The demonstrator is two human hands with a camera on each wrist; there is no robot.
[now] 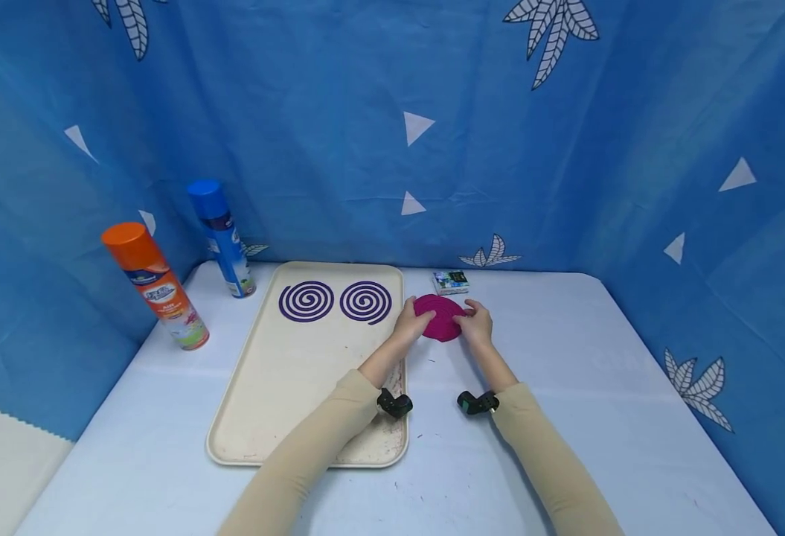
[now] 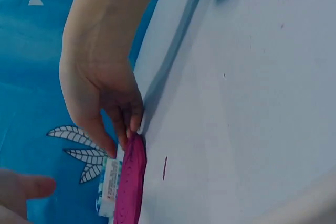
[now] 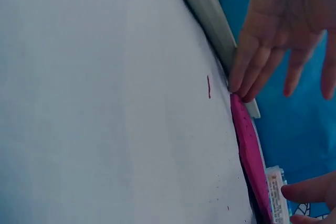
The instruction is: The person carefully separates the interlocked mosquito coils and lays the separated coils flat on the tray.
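Observed on the white-covered table (image 1: 566, 357): one flat, round, magenta disc (image 1: 441, 321), just to the person's right of a cream rectangular tray (image 1: 285, 394) bearing two purple spiral coils. Left hand (image 1: 411, 324): grip loose, fingers extended, touching the disc's near-tray edge. Right hand (image 1: 477, 325): grip likewise loose, fingertips at the opposite edge. A small printed box (image 1: 451, 282) lies just beyond
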